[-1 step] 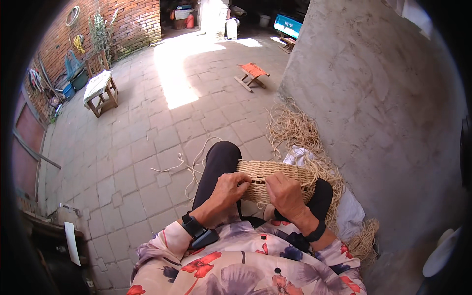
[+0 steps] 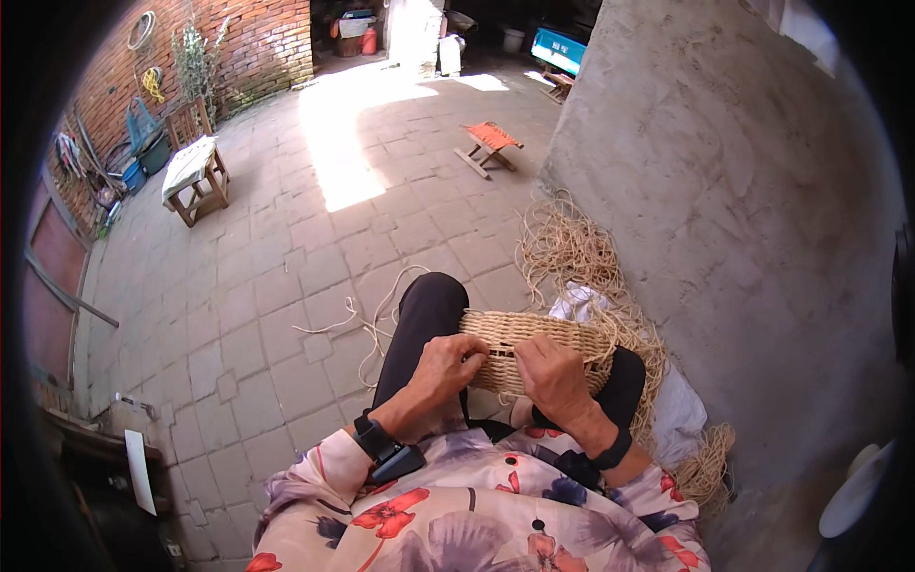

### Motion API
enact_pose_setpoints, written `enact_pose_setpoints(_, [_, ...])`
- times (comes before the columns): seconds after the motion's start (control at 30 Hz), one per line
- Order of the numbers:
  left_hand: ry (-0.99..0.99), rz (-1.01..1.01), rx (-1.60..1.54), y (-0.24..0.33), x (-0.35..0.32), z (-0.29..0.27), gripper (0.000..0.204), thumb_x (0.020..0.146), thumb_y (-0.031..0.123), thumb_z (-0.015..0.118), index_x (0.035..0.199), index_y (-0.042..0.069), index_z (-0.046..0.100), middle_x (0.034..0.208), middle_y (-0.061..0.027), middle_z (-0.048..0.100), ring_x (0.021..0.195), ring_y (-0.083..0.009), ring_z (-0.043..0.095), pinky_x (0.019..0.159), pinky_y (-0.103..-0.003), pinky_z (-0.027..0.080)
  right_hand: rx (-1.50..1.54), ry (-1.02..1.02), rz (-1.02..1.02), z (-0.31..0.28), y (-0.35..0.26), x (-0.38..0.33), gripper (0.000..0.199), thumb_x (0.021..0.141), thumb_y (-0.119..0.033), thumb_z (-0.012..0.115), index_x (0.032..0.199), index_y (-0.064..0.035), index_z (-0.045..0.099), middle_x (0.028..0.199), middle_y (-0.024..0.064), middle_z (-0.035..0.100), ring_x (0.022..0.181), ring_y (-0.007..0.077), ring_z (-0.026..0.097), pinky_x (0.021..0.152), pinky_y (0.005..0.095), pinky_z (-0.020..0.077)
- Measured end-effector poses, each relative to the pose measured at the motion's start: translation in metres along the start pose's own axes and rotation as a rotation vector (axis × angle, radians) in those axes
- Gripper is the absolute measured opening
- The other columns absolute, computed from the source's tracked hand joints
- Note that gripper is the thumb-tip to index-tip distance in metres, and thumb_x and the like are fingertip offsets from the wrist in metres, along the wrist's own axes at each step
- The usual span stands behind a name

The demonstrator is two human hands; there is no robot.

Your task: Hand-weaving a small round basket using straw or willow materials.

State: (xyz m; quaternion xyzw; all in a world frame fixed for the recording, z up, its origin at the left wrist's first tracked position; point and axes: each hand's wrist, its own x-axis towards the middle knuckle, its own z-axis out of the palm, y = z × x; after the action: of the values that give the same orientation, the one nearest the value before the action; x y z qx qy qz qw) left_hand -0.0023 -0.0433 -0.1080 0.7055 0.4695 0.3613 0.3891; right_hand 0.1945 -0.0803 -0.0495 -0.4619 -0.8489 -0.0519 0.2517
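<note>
Across my lap rests a woven basket (image 2: 534,329) of pale, twisted straw-coloured cord, its rows running sideways. My left hand (image 2: 446,367) is at its left part, fingers curled with thumb and forefinger pressed at the weave. Close to the right, my right hand (image 2: 556,379) pinches at the same row with bent fingers. Between the two hands a narrow dark gap shows in the weave. Any single strand between the fingertips is too small to make out. The basket's underside is hidden.
Heaps of loose cord (image 2: 569,246) lie by the wall (image 2: 724,210) on my right, with a white cloth bag (image 2: 679,415) among them. Loose strands (image 2: 367,334) trail beside my left knee. Farther off stand a folding stool (image 2: 492,135) with an orange seat and a wooden chair (image 2: 195,181).
</note>
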Motion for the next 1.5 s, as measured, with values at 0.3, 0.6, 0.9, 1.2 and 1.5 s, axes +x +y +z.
enact_pose_setpoints(0.3, [0.014,0.217,-0.029,0.000,0.003,0.009,0.013,0.083,0.011,0.066,0.093,0.004,0.072,0.083,-0.0179,0.068,0.078,-0.0336,0.069,0.070,-0.041,0.054,0.095,-0.029,0.040,-0.007,-0.005,-0.005,0.011,0.077,-0.003,0.063,0.085,-0.0041,0.055,0.082,0.0134,0.055,0.075,0.0328,0.063,0.066,0.0425,0.0522])
enact_pose_setpoints(0.6, [-0.023,0.307,0.001,0.011,0.005,0.007,0.010,0.082,0.009,0.065,0.089,0.002,0.069,0.081,-0.0170,0.067,0.076,-0.0351,0.067,0.070,-0.042,0.054,0.063,-0.091,0.071,-0.012,-0.014,-0.004,0.011,0.079,-0.002,0.062,0.088,-0.0047,0.056,0.082,0.0139,0.057,0.070,0.0333,0.064,0.062,0.0432,0.0522])
enact_pose_setpoints(0.9, [-0.024,0.379,0.018,0.007,0.008,0.011,0.011,0.084,0.007,0.067,0.092,0.001,0.069,0.083,-0.0158,0.067,0.074,-0.0321,0.068,0.067,-0.038,0.054,0.044,-0.090,0.129,-0.001,-0.012,-0.010,0.017,0.079,0.001,0.060,0.095,-0.0054,0.060,0.081,0.0154,0.062,0.070,0.0345,0.065,0.063,0.0440,0.0517])
enact_pose_setpoints(1.2, [0.002,0.404,0.013,0.009,0.007,0.011,0.010,0.084,0.006,0.067,0.092,0.001,0.068,0.082,-0.0160,0.067,0.074,-0.0322,0.068,0.066,-0.038,0.054,0.864,-0.290,0.710,-0.010,-0.010,-0.009,0.048,0.085,-0.004,0.055,0.133,-0.0055,0.051,0.107,0.0228,0.066,0.069,0.0221,0.067,0.061,0.0374,0.0530])
enact_pose_setpoints(1.5, [-0.016,0.335,-0.073,0.010,0.010,0.009,0.011,0.086,0.006,0.068,0.097,0.002,0.071,0.080,-0.0151,0.070,0.072,-0.0233,0.072,0.066,-0.032,0.055,1.369,-0.192,0.902,-0.016,-0.001,-0.005,0.052,0.090,-0.017,0.060,0.137,-0.0017,0.045,0.102,0.0097,0.058,0.058,0.0059,0.046,0.052,0.0192,0.0401])
